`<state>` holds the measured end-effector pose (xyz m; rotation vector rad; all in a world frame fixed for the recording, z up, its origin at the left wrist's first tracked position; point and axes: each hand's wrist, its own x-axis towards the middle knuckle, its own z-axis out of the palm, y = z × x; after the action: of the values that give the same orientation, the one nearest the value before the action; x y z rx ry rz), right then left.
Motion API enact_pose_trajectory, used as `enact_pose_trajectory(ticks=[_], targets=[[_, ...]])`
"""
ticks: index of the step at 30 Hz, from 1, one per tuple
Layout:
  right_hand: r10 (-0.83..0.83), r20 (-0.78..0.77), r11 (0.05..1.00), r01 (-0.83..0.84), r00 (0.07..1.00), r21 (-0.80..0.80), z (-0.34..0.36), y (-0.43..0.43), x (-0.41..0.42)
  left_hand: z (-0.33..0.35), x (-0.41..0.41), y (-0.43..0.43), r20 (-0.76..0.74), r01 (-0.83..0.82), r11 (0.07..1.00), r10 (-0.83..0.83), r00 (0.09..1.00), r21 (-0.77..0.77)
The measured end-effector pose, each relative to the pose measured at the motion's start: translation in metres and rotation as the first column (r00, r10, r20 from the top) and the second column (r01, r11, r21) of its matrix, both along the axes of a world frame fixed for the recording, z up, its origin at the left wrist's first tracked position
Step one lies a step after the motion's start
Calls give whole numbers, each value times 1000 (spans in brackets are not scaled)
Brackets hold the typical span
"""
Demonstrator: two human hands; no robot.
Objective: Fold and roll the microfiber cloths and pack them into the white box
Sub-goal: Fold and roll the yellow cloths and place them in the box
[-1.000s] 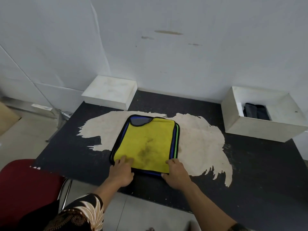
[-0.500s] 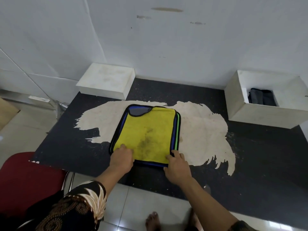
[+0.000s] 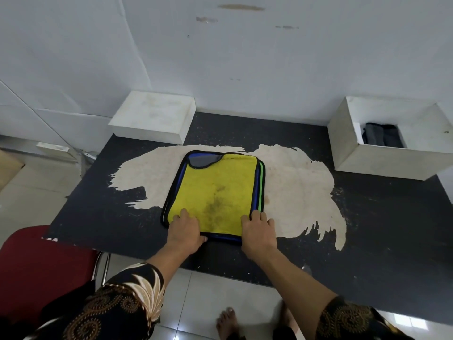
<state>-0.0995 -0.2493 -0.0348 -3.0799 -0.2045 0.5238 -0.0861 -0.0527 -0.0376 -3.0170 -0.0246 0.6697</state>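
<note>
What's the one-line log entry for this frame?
left hand: on cloths' near edge | right hand: same | cloths: stacked flat, unrolled | box: dark cloth inside

We are seeing soft, even, rather cool light spreading over the table (image 3: 367, 229), throwing only faint shadows. Nearer us than the table, the floor tiles (image 3: 402, 323) are catching small patches of bright glare. Beyond the table, the wide lens is bowing the wall (image 3: 269, 57) seams. Detail is reading slightly soft, smearing toward the corners.
</note>
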Motion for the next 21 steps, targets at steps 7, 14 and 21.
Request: enact_pose_trajectory(ticks=[7, 14, 21], targets=[[25, 90, 1000, -25, 996, -7, 0, 4, -10, -1, -1, 0, 6, -34, 999, 34, 999, -39], [-183, 141, 946, 135, 973, 296, 8, 2, 3, 2, -3, -11, 224, -23, 989, 56, 973, -147], [-342, 120, 795, 219, 932, 565, 24, -3, 23, 13, 9, 22, 318, -200, 976, 219, 922, -92]])
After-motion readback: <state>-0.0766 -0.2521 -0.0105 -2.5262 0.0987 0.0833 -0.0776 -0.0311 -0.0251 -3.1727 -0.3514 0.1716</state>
